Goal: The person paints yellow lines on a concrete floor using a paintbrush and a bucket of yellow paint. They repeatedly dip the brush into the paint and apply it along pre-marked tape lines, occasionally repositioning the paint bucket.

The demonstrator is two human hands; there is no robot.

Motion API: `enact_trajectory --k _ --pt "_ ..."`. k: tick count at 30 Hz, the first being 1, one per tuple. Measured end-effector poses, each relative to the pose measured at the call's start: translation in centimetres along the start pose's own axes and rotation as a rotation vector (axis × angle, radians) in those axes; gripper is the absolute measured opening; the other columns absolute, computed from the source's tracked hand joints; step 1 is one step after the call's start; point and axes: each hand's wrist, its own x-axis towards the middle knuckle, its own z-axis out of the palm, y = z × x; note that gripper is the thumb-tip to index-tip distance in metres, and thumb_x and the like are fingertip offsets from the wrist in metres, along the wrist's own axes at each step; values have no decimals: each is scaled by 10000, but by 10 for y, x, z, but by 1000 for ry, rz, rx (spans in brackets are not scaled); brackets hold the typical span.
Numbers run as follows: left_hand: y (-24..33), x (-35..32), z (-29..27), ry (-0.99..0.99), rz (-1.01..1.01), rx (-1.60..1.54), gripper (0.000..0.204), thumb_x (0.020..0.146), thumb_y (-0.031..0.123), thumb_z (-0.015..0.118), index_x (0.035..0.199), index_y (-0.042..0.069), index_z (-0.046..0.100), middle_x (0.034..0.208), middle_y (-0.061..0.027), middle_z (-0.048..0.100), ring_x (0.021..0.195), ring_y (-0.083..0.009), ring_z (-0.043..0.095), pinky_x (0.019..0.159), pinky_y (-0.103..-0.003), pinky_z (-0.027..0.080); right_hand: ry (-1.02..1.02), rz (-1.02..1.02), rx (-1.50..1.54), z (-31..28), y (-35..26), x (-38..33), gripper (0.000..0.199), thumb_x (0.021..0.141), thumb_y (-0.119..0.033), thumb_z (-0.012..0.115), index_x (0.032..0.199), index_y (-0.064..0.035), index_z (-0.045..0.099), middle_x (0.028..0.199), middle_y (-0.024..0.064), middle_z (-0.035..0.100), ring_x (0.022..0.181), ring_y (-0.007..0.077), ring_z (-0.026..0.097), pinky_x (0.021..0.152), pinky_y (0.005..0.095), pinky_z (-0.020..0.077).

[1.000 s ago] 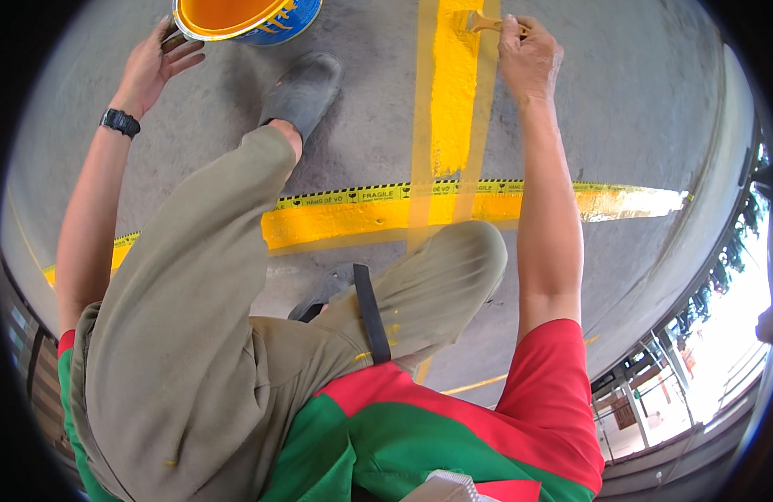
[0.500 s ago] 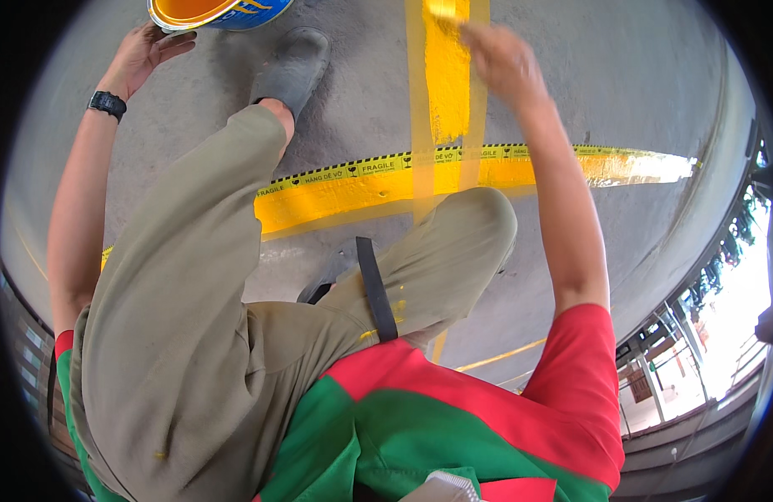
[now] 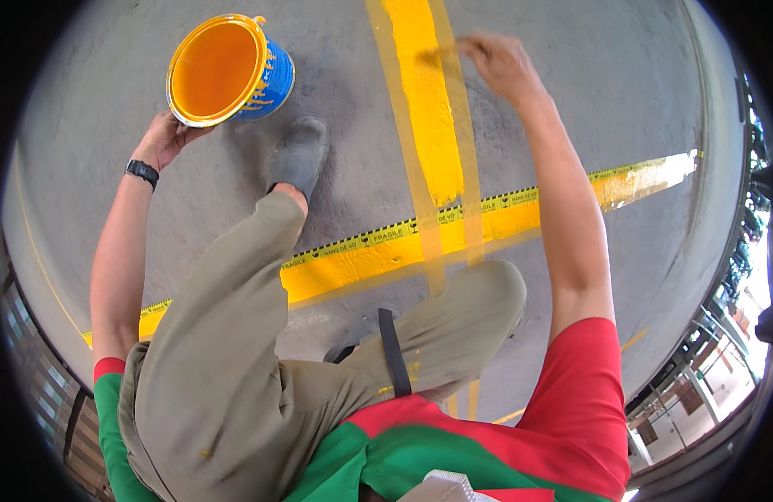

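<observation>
My left hand (image 3: 165, 140) holds the near rim of a blue paint can (image 3: 275, 82), its fingers partly hidden under the rim. The can is tilted so its mouth faces me, showing orange-yellow paint on the inner wall. At upper right my right hand (image 3: 505, 69) is closed round the handle of a paintbrush (image 3: 434, 56), smeared by motion. Its bristles are over a wet yellow stripe (image 3: 426, 117) on the floor, between two strips of tan masking tape (image 3: 450, 88).
A second yellow band (image 3: 353, 272) crosses the grey concrete floor, edged by printed yellow-and-black tape (image 3: 386, 237). My grey shoe (image 3: 300, 155) stands near the can; my bent knee (image 3: 487, 289) is by the stripes' crossing. Railings (image 3: 675, 414) stand at far right.
The view has shifted, so the can and stripes sit lower and the whole can shows. The brush in my right hand is farther down the stripe, toward the crossing. My left hand keeps the can's rim.
</observation>
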Motion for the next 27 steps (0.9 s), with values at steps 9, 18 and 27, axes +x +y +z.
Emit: enact_trajectory --k 9,18,27 --pt "-2 6 -9 48 -9 29 305 1077 162 435 1279 -34 552 1246 -155 650 1133 -247 667 1031 -441 556 230 -196 -41 62 34 148 256 935 -173 580 1118 -44 702 1039 198 717 1000 374 686 859 459 543" --pt "0 10 -27 124 79 5 290 1078 183 432 1174 -40 591 1002 -70 639 1003 -196 665 1034 -368 545 -79 -209 -193 52 20 -14 239 948 -139 593 1163 -74 673 1010 139 729 944 348 675 818 441 549" --pt "26 -30 -25 223 404 363 282 976 184 654 1228 62 625 951 33 595 820 -65 558 757 -209 460 -300 -155 -91 17 -33 -188 262 928 -102 603 1186 -58 621 921 139 698 898 325 659 774 448 543"
